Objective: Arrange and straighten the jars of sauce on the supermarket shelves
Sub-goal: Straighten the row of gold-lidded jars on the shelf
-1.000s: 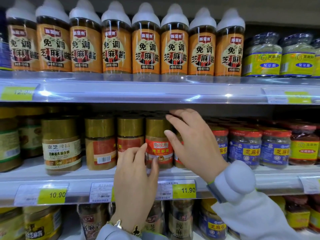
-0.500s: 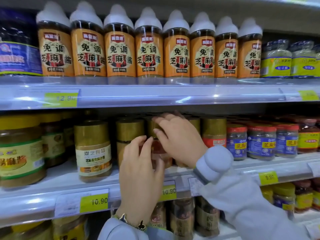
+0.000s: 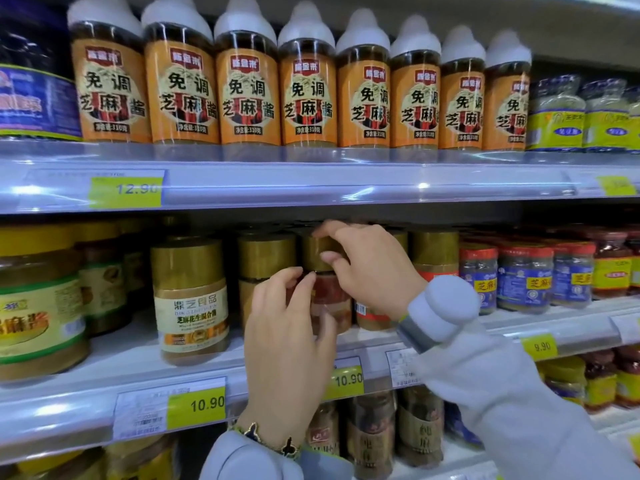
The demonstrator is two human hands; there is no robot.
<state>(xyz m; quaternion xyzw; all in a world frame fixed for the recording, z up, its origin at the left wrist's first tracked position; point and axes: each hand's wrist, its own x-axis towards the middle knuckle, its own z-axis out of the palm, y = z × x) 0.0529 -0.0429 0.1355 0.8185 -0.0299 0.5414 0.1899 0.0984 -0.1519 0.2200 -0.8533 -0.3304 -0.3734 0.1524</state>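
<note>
Left hand (image 3: 287,344): raised from below, back to camera, fingers loosely curled, fingertips just under the right hand's grip. Right hand (image 3: 372,268): reaching in from the right, thumb and fingers pinching. Both wrists sleeved.

Our right hand (image 3: 375,271) now grips the gold lid (image 3: 317,252) from above; our left hand (image 3: 287,341) closes around the jar (image 3: 330,299).

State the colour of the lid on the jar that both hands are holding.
Gold, on the jar the right hand grips; head view.
</note>
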